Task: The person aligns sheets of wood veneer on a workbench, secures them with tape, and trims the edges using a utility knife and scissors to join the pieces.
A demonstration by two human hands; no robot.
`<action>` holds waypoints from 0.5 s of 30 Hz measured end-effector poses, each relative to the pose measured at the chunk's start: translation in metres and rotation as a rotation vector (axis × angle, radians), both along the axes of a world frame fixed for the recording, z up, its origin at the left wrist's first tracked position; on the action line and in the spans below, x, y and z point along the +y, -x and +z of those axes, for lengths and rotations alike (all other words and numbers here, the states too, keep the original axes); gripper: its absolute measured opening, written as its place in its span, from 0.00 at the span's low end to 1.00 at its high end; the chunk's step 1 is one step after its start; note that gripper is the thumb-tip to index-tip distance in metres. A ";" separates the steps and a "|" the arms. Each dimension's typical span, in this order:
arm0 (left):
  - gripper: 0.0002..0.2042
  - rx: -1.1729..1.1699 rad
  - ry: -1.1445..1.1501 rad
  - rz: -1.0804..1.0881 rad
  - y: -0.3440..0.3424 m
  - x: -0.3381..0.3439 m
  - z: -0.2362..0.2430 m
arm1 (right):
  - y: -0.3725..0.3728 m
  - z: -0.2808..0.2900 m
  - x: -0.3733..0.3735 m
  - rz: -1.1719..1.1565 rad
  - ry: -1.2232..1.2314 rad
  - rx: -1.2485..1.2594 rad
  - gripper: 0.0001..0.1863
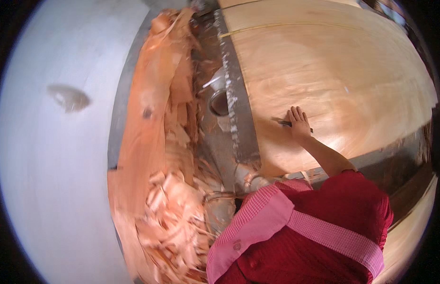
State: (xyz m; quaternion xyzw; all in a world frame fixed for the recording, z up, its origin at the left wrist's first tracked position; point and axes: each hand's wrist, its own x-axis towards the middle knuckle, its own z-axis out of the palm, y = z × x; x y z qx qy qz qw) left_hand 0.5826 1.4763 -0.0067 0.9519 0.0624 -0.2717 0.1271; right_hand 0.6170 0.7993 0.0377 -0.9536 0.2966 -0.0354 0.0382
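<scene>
My right hand (299,124) rests on a broad pale wood veneer sheet (324,85) at the right, fingers pointing away from me. Under its palm it holds a slim dark-handled tool (285,123), which looks like a knife and sticks out on both sides of the hand. The tool's tip is blurred against the sheet. I cannot see my left hand. Left of the sheet runs a dark grey edge strip (244,128).
Long orange-brown veneer strips (151,104) and a heap of crumpled veneer scraps (175,213) lie on the left. Between them and the sheet sits a round dark-mouthed container (219,102). A yellow strip (286,24) crosses the sheet's far part. Pale floor (54,165) spreads beyond, with a grey stain.
</scene>
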 end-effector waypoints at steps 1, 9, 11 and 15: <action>0.17 -0.010 -0.009 -0.041 -0.035 0.013 -0.002 | -0.003 0.003 0.005 -0.027 -0.021 0.017 0.31; 0.20 -0.181 0.028 -0.451 -0.340 0.040 -0.001 | -0.023 0.007 0.016 -0.268 -0.148 -0.043 0.32; 0.21 -0.227 0.036 -0.580 -0.418 0.012 0.000 | -0.021 0.011 0.021 -0.376 -0.211 -0.131 0.32; 0.21 -0.305 0.198 -0.774 -0.546 -0.104 -0.043 | -0.039 -0.035 0.017 -0.348 -0.046 -0.170 0.35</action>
